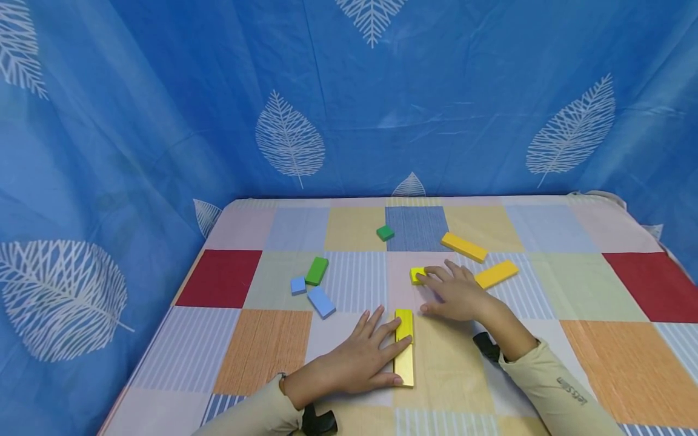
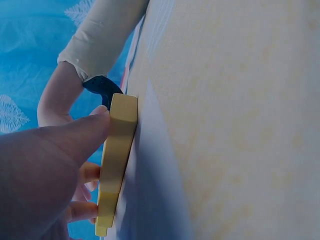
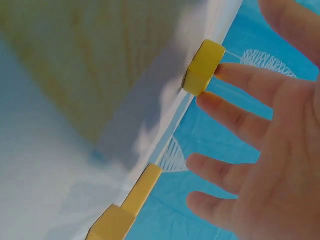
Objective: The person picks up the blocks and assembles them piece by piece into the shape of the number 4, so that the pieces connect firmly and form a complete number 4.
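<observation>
Near the lower middle of the head view, the left hand (image 1: pixel 362 360) is lying palm-down with its fingers spread, gripping nothing; its fingertips are touching the farther yellow block (image 1: pixel 406 328) and its thumb is touching the nearer yellow block (image 1: pixel 405 363). Those two are lying end to end in a straight row. Right of centre, the right hand (image 1: pixel 458 295) is reaching out with its fingers loosely extended and its thumb standing apart, fingertips touching the small yellow block (image 1: pixel 415 275) without closing round it.

The right wrist camera is showing what the head view is half hiding: two fingers are meeting one side of that small piece, while the other two are hanging free. The left wrist camera is catching the row almost edge-on, and the picture is dim enough that I can't fairly say how hard the fingers are pressing.

Beyond the right hand, the upper orange-yellow block (image 1: pixel 463 247) and the lower orange-yellow block (image 1: pixel 496 274) are lying at angles. Left of centre, the green oblong (image 1: pixel 317 270), blue cube (image 1: pixel 298 286) and blue oblong (image 1: pixel 322 302) are sitting close together, with the green square (image 1: pixel 385 233) lying farther up the patchwork-covered desk (image 1: pixel 605 363).
</observation>
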A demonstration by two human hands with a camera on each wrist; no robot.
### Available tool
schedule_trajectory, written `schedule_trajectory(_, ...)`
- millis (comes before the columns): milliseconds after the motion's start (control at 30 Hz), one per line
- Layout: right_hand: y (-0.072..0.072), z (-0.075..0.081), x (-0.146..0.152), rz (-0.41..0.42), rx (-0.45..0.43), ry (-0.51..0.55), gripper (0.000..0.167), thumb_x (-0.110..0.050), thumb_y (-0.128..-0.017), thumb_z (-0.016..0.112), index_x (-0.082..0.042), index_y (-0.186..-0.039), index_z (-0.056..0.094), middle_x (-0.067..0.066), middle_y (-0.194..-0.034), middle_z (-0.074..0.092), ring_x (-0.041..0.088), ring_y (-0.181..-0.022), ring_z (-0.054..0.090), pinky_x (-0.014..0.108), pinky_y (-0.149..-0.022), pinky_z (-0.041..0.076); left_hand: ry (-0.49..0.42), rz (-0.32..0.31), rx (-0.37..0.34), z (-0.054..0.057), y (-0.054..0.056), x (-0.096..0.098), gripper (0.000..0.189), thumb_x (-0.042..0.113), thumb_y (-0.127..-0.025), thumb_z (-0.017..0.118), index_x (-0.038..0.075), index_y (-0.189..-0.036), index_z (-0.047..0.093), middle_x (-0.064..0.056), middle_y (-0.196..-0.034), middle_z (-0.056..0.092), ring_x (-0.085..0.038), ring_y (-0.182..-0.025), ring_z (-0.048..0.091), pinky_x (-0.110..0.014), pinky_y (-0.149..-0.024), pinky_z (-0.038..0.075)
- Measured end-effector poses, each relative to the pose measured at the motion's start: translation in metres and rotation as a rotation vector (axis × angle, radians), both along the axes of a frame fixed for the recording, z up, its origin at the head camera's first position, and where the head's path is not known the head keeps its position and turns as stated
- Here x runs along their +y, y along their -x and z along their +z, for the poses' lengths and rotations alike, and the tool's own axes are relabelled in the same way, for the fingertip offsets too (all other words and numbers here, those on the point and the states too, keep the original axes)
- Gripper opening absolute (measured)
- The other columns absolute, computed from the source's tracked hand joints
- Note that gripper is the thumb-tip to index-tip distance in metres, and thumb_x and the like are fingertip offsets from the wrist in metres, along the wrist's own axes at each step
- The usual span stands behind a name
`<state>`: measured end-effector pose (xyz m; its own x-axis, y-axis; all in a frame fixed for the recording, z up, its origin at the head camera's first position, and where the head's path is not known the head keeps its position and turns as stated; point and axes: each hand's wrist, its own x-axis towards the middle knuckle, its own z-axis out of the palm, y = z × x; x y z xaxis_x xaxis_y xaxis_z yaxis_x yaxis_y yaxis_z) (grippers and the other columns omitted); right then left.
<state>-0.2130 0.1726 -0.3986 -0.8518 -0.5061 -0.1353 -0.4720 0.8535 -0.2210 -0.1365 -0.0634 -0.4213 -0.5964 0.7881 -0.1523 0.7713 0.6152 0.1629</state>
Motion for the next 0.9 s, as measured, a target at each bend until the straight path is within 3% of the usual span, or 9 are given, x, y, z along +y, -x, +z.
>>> schedule_trajectory(167, -0.005, 0.001, -0.005, 0.033, -0.013, 0.015, 0.058, -0.041, -0.084, 0.061, -0.012, -0.132, 0.048, 0.016, -0.136, 0.043, 0.052, -0.128, 0.025, 0.069, -0.098, 0.019, 0.000, 0.002, -0.009, 0.000, 0.001, 0.000, 0.062, 0.057, -0.092, 0.032, 0.026, -0.145, 0.026, -0.009, -0.151, 0.019, -0.041, -0.139, 0.007, -0.055, -0.109, 0.016)
schedule_trajectory(467, -0.013, 0.003, -0.013, 0.100, 0.007, -0.011, 0.054, -0.042, -0.084, 0.059, -0.011, -0.129, 0.052, 0.015, -0.132, 0.046, 0.049, -0.125, 0.032, 0.069, -0.097, 0.020, -0.011, -0.009, 0.043, -0.002, 0.001, 0.000, 0.062, 0.057, -0.091, 0.033, 0.025, -0.144, 0.028, -0.010, -0.150, 0.022, -0.041, -0.138, 0.011, -0.055, -0.108, 0.020)
schedule_trajectory(733, -0.021, 0.004, -0.019, 0.128, 0.033, -0.017, 0.050, -0.037, -0.086, 0.059, -0.011, -0.128, 0.053, 0.014, -0.130, 0.048, 0.047, -0.124, 0.034, 0.069, -0.095, 0.022, -0.011, -0.004, 0.035, -0.002, 0.001, 0.000, 0.062, 0.057, -0.091, 0.033, 0.026, -0.144, 0.027, -0.009, -0.150, 0.021, -0.041, -0.138, 0.009, -0.056, -0.108, 0.019)
schedule_trajectory(900, -0.025, 0.007, -0.020, 0.136, 0.001, -0.018, 0.049, -0.036, -0.087, 0.058, -0.012, -0.129, 0.051, 0.013, -0.131, 0.046, 0.046, -0.125, 0.033, 0.069, -0.097, 0.020, -0.010, -0.002, 0.031, -0.001, 0.001, 0.000, 0.062, 0.057, -0.091, 0.034, 0.026, -0.144, 0.027, -0.009, -0.150, 0.022, -0.041, -0.138, 0.009, -0.056, -0.108, 0.019)
